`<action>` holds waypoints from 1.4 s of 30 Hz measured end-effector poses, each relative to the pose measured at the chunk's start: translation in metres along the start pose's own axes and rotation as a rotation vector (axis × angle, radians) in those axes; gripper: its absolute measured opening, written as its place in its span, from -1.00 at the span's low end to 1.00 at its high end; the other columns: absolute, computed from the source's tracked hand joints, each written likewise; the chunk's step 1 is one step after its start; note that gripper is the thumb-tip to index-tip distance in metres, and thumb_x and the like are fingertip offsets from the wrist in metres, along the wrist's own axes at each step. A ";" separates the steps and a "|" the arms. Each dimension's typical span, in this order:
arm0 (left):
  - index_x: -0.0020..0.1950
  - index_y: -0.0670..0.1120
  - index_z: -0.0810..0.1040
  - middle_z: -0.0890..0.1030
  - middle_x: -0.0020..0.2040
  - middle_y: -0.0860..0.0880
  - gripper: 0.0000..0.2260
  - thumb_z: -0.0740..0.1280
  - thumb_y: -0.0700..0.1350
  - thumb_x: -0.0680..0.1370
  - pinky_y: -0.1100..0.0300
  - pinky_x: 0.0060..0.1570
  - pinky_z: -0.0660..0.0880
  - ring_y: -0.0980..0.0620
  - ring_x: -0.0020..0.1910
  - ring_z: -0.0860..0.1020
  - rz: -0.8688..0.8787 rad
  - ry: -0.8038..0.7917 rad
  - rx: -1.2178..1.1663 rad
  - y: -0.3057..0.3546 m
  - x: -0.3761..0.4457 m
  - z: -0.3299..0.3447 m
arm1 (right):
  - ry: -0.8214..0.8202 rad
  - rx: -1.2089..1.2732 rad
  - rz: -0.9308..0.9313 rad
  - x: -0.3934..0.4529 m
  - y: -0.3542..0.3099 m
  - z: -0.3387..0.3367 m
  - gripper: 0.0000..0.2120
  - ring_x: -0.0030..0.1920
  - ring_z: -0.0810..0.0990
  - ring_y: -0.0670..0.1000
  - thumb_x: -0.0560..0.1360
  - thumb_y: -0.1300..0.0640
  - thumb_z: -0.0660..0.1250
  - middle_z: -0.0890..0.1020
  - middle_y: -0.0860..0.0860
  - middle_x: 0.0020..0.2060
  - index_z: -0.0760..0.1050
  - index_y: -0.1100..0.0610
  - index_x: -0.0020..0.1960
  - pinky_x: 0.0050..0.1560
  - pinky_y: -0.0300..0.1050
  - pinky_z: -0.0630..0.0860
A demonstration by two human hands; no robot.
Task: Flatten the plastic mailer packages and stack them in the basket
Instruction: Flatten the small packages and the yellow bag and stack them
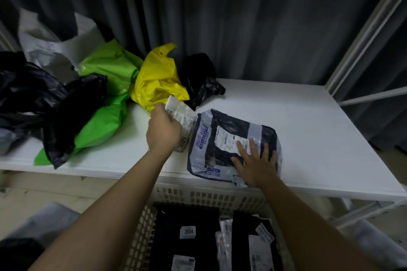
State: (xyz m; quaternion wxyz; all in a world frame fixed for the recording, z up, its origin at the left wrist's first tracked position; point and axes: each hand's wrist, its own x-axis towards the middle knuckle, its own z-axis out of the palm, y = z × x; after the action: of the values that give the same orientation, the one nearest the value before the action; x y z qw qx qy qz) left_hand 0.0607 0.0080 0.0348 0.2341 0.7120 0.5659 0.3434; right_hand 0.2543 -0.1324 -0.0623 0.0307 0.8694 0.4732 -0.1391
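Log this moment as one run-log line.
left hand: grips white label flap | right hand: flat on grey mailer | mailer on table | basket: holds black mailers

I read this as a parcel-sorting back room; a white table [286, 116] stands against a dark grey curtain [242, 17]; crumpled mailer bags [110, 68] pile on the table's left end; below its near edge sits a slatted basket [198, 198] of labelled parcels [187, 232].

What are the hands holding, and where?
The left hand grips the white mailer at its near left edge. The right hand only presses flat on the grey mailer.
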 end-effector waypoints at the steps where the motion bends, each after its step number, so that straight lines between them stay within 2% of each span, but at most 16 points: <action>1: 0.09 -0.22 0.34 0.45 0.10 -0.25 -0.88 0.12 -0.23 0.58 0.01 -0.20 0.29 -0.28 0.04 0.46 0.027 0.054 0.008 0.002 0.002 -0.006 | -0.014 0.002 -0.004 0.002 -0.005 0.000 -0.37 0.52 -0.27 0.27 0.53 -0.39 -0.20 -0.26 -0.03 0.55 -0.25 -0.25 0.53 0.45 0.31 -0.30; 6: 0.11 -0.20 0.37 0.47 0.06 -0.19 -0.88 0.13 -0.23 0.60 0.05 -0.12 0.34 -0.19 0.04 0.46 0.167 0.166 -0.169 0.007 0.010 -0.020 | 0.041 0.053 -0.054 0.007 -0.027 -0.017 -0.43 0.54 -0.24 0.19 0.58 -0.31 -0.22 -0.17 -0.02 0.57 -0.16 -0.20 0.55 0.44 0.27 -0.37; 9: 0.09 -0.13 0.35 0.46 -0.01 -0.11 -0.92 0.13 -0.24 0.61 0.18 -0.13 0.31 -0.10 -0.01 0.47 0.169 0.071 -0.381 0.017 0.007 -0.014 | 0.285 0.441 -0.157 0.001 -0.040 -0.037 -0.45 0.54 0.05 0.09 0.61 -0.23 -0.13 0.14 0.00 0.54 0.03 -0.09 0.57 0.50 0.09 -0.12; 10: 0.08 -0.11 0.34 0.47 -0.01 -0.11 -0.92 0.13 -0.24 0.62 0.18 -0.13 0.33 -0.10 -0.01 0.48 0.143 0.014 -0.438 0.020 0.005 -0.009 | 0.333 0.693 -0.176 -0.005 -0.045 -0.046 -0.45 0.47 0.24 0.05 0.62 -0.20 -0.07 0.28 -0.01 0.48 0.06 -0.06 0.56 0.45 -0.05 0.09; 12: 0.11 -0.10 0.35 0.50 0.01 -0.16 -0.91 0.15 -0.23 0.63 0.15 -0.09 0.40 -0.14 0.02 0.51 0.090 -0.094 -0.498 0.025 -0.001 0.006 | 0.302 1.131 -0.169 -0.014 -0.052 -0.061 -0.48 0.11 0.52 -0.08 0.63 -0.10 0.07 0.52 -0.04 0.19 0.06 -0.06 0.56 0.13 -0.26 0.39; 14: 0.24 -0.13 0.37 0.53 0.12 -0.20 -0.81 0.18 -0.20 0.63 0.09 0.03 0.43 -0.17 0.12 0.52 0.078 -0.191 -0.500 0.028 -0.010 0.024 | 0.357 1.253 -0.126 -0.017 -0.050 -0.067 -0.40 -0.17 0.54 -0.06 0.61 0.05 0.22 0.58 0.02 -0.11 0.03 -0.06 0.56 -0.11 -0.18 0.50; 17: 0.53 -0.14 0.16 0.34 0.44 -0.17 -0.49 0.25 -0.19 0.60 0.11 0.32 0.29 -0.12 0.42 0.32 0.119 -0.315 -0.438 0.027 -0.022 0.048 | 0.447 1.168 -0.036 -0.010 -0.035 -0.059 -0.32 -0.27 0.52 0.04 0.56 0.20 0.30 0.54 0.16 -0.24 0.05 -0.10 0.55 -0.26 -0.14 0.51; 20: 0.57 -0.09 -0.19 -0.01 0.56 -0.17 -0.25 0.29 -0.14 0.59 0.12 0.40 0.13 -0.12 0.52 0.10 0.121 -0.498 -0.247 0.016 -0.035 0.066 | 0.378 1.007 -0.033 -0.009 -0.019 -0.046 -0.38 -0.27 0.49 0.05 0.58 0.23 0.25 0.54 0.16 -0.16 0.08 0.00 0.55 -0.35 -0.28 0.42; 23: 0.57 0.03 -0.23 -0.28 0.56 -0.12 -0.30 0.20 0.06 0.62 -0.18 0.47 -0.10 -0.20 0.54 -0.21 0.216 -0.690 0.251 -0.004 -0.043 0.078 | 0.298 0.578 -0.072 -0.010 -0.012 -0.028 -0.44 0.09 0.50 0.14 0.59 0.10 0.22 0.48 0.20 0.23 0.13 0.06 0.55 0.02 -0.11 0.45; 25: 0.56 0.12 -0.23 -0.39 0.52 -0.08 -0.36 0.08 0.19 0.62 -0.30 0.40 -0.29 -0.20 0.48 -0.39 0.259 -0.729 0.481 -0.009 -0.044 0.082 | 0.431 0.161 -0.044 -0.005 -0.010 -0.018 -0.42 0.30 0.37 0.29 0.53 -0.12 0.13 0.39 0.23 0.36 0.26 0.05 0.50 0.24 0.12 0.35; 27: 0.54 0.20 -0.22 -0.42 0.51 -0.05 -0.38 0.01 0.30 0.59 -0.34 0.32 -0.38 -0.20 0.45 -0.45 0.333 -0.688 0.578 -0.011 -0.039 0.087 | 0.445 0.022 -0.038 -0.001 -0.012 -0.021 -0.36 0.45 0.16 0.37 0.51 -0.30 -0.04 0.19 0.19 0.51 0.18 -0.08 0.52 0.38 0.32 0.08; 29: 0.53 0.23 -0.21 -0.41 0.52 -0.04 -0.38 -0.05 0.37 0.55 -0.39 0.29 -0.37 -0.20 0.45 -0.45 0.394 -0.652 0.640 -0.013 -0.033 0.091 | 0.297 -0.041 -0.021 0.008 -0.010 -0.016 -0.31 0.51 -0.20 0.32 0.48 -0.44 -0.24 -0.18 0.06 0.56 -0.15 -0.21 0.54 0.40 0.35 -0.28; 30: 0.53 0.25 -0.21 -0.41 0.52 -0.03 -0.37 -0.08 0.39 0.54 -0.41 0.30 -0.35 -0.21 0.46 -0.44 0.403 -0.656 0.655 -0.018 -0.032 0.094 | 0.245 -0.033 -0.011 0.010 -0.008 -0.011 -0.27 0.51 -0.28 0.30 0.42 -0.47 -0.35 -0.25 0.04 0.55 -0.23 -0.23 0.53 0.39 0.37 -0.33; 33: 0.52 0.29 -0.24 -0.37 0.53 0.00 -0.34 -0.20 0.46 0.47 -0.42 0.34 -0.28 -0.19 0.48 -0.40 0.373 -0.623 0.596 -0.038 -0.040 0.103 | 0.195 -0.002 0.016 0.011 -0.005 0.003 -0.17 0.51 -0.29 0.30 0.29 -0.49 -0.51 -0.28 0.03 0.55 -0.28 -0.25 0.52 0.43 0.39 -0.26; 36: 0.51 0.29 -0.26 -0.34 0.54 0.01 -0.29 -0.34 0.47 0.38 -0.39 0.36 -0.28 -0.17 0.50 -0.37 0.380 -0.568 0.586 -0.048 -0.041 0.110 | 0.152 0.040 0.023 0.014 -0.006 0.005 -0.26 0.50 -0.33 0.28 0.39 -0.47 -0.36 -0.30 0.01 0.54 -0.28 -0.25 0.52 0.43 0.36 -0.27; 42: 0.54 0.23 -0.11 -0.14 0.58 -0.08 -0.30 -0.23 0.47 0.45 -0.40 0.36 -0.29 -0.20 0.53 -0.24 0.405 -0.641 0.684 -0.038 -0.035 0.104 | 0.039 -0.005 0.020 0.017 -0.003 -0.002 -0.29 0.50 -0.29 0.31 0.44 -0.48 -0.26 -0.26 0.03 0.55 -0.29 -0.26 0.51 0.43 0.38 -0.28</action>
State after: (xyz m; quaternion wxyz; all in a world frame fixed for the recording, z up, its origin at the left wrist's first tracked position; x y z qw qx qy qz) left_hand 0.1103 -0.0108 -0.0687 0.0781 0.9129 0.3963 -0.0587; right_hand 0.2604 -0.1168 -0.0650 0.0251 0.8765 0.4654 -0.1207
